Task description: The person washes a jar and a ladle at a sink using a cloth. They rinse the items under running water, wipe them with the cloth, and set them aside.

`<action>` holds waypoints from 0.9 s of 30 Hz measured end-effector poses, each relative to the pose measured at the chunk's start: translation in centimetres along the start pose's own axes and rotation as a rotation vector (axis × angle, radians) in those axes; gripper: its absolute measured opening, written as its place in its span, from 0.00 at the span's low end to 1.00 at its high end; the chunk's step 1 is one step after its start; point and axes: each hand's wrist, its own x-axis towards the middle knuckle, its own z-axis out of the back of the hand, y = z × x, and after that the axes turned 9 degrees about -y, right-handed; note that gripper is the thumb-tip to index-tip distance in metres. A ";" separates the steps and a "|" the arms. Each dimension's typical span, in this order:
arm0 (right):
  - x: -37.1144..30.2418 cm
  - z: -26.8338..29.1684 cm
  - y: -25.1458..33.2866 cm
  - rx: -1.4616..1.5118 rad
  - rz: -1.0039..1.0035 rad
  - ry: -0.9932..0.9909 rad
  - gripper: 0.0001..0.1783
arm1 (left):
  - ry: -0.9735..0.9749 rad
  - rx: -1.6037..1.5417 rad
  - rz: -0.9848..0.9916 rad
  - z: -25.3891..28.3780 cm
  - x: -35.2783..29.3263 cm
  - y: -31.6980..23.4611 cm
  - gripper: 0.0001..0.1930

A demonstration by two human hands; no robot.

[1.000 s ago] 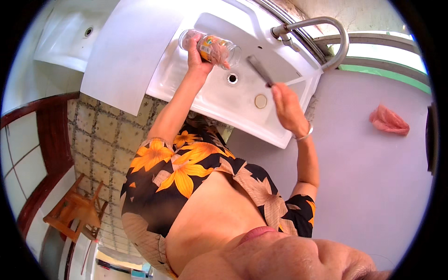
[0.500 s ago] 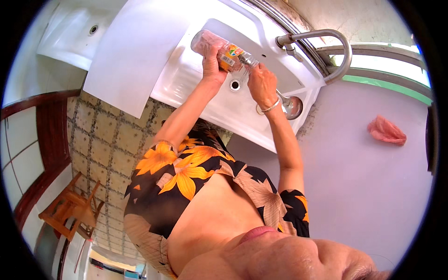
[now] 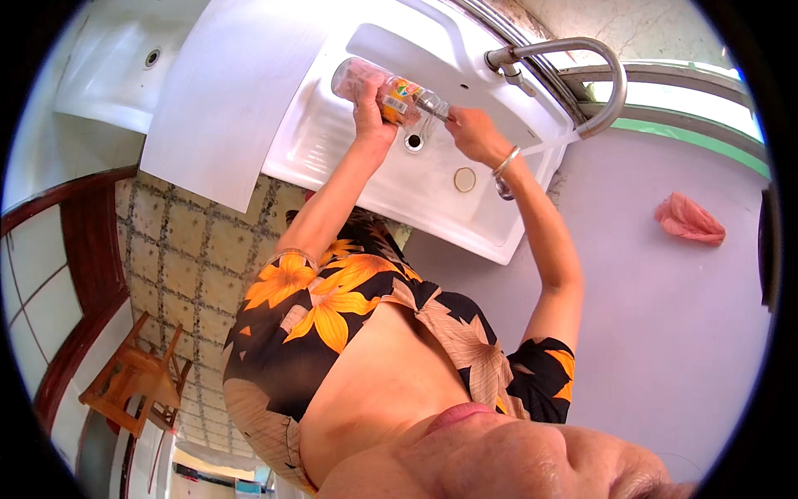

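Over the right-hand sink (image 3: 432, 179), our left hand (image 3: 371, 115) grips a glass jar (image 3: 399, 96); our right hand (image 3: 480, 135) clasps a metal ladle (image 3: 504, 190), handle in the jar's mouth.

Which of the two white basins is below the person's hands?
The basin beside the curved tap; left hand and right hand are above it. The other basin, far left, has none.

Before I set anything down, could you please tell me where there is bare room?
Bare: the grey surface between the sink and the pink cloth, and the white board left of the sink. Crowded: over the drain, with the left hand, jar, metal utensil and right hand.
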 end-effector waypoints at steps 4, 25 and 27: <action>-0.9 -0.5 -0.4 -0.051 -0.047 -0.046 0.11 | 0.038 0.097 -0.118 -0.9 -1.5 -0.2 0.25; -4.9 -0.6 1.1 -0.402 0.112 -0.200 0.10 | 0.095 0.078 0.013 -3.0 -2.9 -2.3 0.28; -4.0 -3.3 1.1 -0.457 0.085 -0.237 0.06 | 0.075 0.071 -0.056 -2.9 -3.4 -1.0 0.30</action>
